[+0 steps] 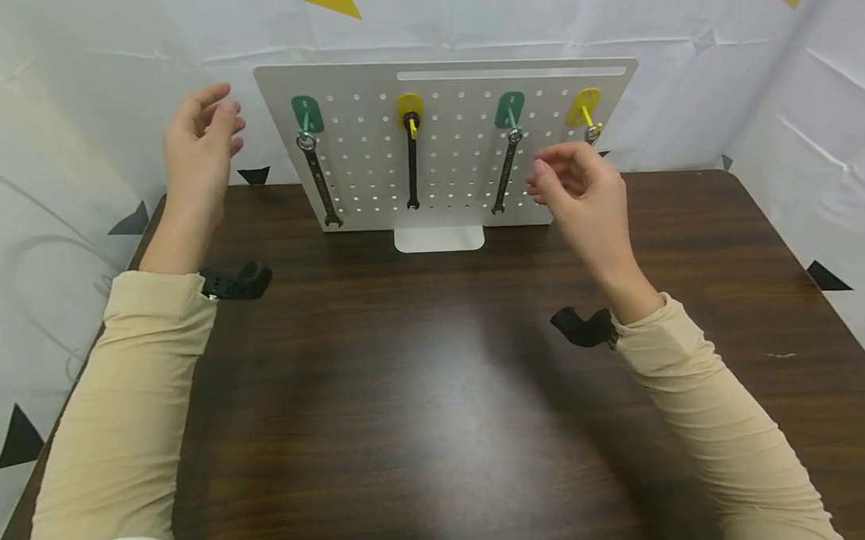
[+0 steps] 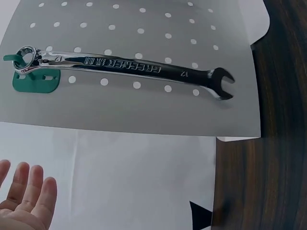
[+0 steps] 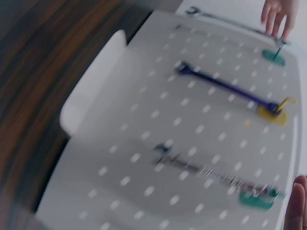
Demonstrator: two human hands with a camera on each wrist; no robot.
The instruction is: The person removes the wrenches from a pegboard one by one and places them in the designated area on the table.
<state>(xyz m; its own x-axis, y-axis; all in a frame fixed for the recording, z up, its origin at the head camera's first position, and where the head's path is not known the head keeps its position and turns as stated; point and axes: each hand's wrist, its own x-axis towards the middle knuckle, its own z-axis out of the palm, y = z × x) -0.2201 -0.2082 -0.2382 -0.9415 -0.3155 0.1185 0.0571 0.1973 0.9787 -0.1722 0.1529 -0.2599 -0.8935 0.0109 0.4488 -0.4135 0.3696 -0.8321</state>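
Observation:
A grey pegboard (image 1: 457,158) stands upright at the back of the table, with wrenches hanging from green and yellow hooks. My left hand (image 1: 199,155) is raised left of the board, fingers loosely bent and holding nothing. Nearest to it hangs a chrome combination wrench (image 2: 120,64) on a green hook (image 2: 36,81). My right hand (image 1: 583,197) hovers before the board's right side, thumb and fingers apart, with nothing visible in it. It hides most of the rightmost wrench (image 1: 591,135). Beside it another chrome wrench (image 1: 505,172) hangs; a dark wrench (image 1: 411,167) hangs farther left.
The board's white foot (image 1: 438,239) rests on the dark wooden table (image 1: 408,382). White cloth (image 1: 467,22) with yellow and black triangles surrounds the table. Black wrist straps with curved mounts (image 1: 247,281) stick out from both wrists.

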